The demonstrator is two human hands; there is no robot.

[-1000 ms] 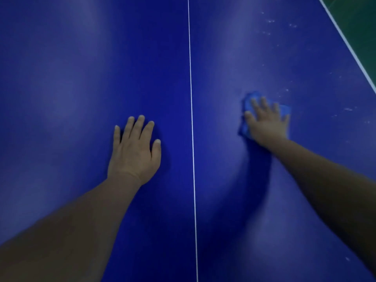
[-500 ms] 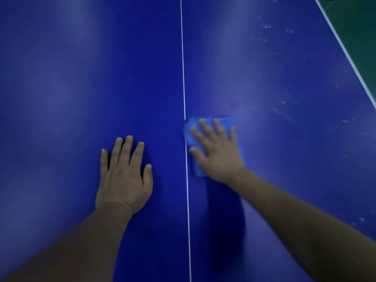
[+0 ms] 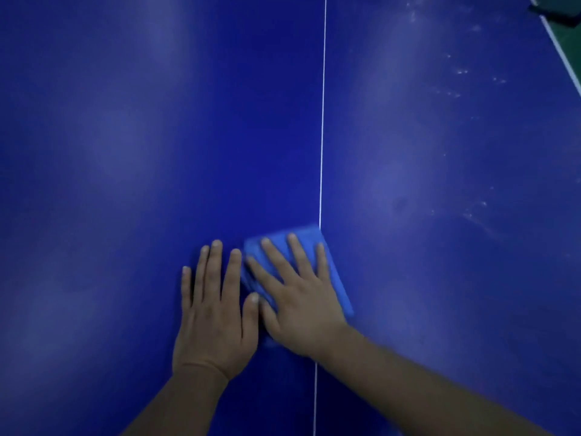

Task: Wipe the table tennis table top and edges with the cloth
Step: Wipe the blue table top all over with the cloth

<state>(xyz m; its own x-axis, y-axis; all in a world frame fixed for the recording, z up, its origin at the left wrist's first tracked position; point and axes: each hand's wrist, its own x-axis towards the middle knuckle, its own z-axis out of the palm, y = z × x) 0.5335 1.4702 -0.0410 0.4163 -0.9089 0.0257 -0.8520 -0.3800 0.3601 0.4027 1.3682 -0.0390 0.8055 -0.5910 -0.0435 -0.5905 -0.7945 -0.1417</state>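
Observation:
The dark blue table tennis table top (image 3: 125, 152) fills the view, with a thin white centre line (image 3: 322, 121) running away from me. A folded light blue cloth (image 3: 333, 272) lies across that line. My right hand (image 3: 298, 297) presses flat on the cloth with straight, spread fingers and hides most of it. Just left of the cloth, my left hand (image 3: 213, 313) rests flat on the bare table, its thumb touching the right hand's thumb.
Pale dusty specks (image 3: 462, 83) dot the right half of the table. The white side edge line (image 3: 562, 51) runs along the upper right, with green floor (image 3: 570, 33) beyond it and a dark object at the top right corner.
My right hand has slid the cloth leftward from the right half onto the centre line, ending beside my left hand. The view has shifted, so the left hand sits nearer the centre.

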